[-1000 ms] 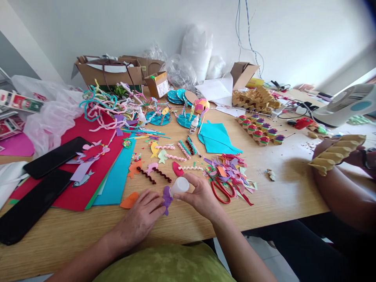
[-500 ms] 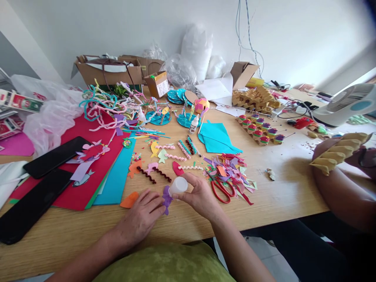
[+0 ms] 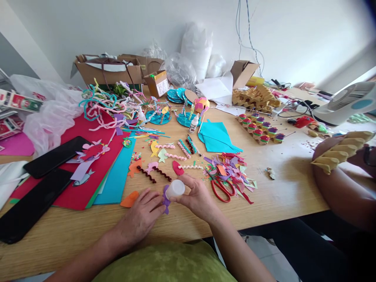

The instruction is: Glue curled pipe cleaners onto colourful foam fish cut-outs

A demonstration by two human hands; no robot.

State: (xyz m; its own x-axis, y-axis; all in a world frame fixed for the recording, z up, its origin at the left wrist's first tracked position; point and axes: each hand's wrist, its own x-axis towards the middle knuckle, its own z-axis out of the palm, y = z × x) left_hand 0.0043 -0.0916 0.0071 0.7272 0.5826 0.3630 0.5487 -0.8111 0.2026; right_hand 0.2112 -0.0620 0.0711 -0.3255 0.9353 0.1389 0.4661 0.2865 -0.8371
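My right hand (image 3: 200, 199) grips a small white glue bottle (image 3: 177, 188), tipped over a purple paper fish (image 3: 166, 206). The bottle covers the upper part of the fish and hides its nozzle. My left hand (image 3: 140, 213) lies flat on the table, fingers stretched out, fingertips at the left edge of the fish. Left of these fingers is an orange paper cutout (image 3: 129, 199). Just beyond the hands lie paper fish with twisted pipe cleaners: a pink fish (image 3: 152, 167), an orange fish (image 3: 135, 167) and a red cutout (image 3: 177, 167).
Red-handled scissors (image 3: 221, 191) lie by a heap of paper scraps (image 3: 230, 172) right of my hand. Two black phones (image 3: 32, 205) rest on coloured sheets at left. A co-worker's arm (image 3: 337, 192) is at right, by an egg-carton piece (image 3: 340, 152).
The glue bottle in my right hand has shifted slightly left and down over the purple fish. My left hand stays in place.
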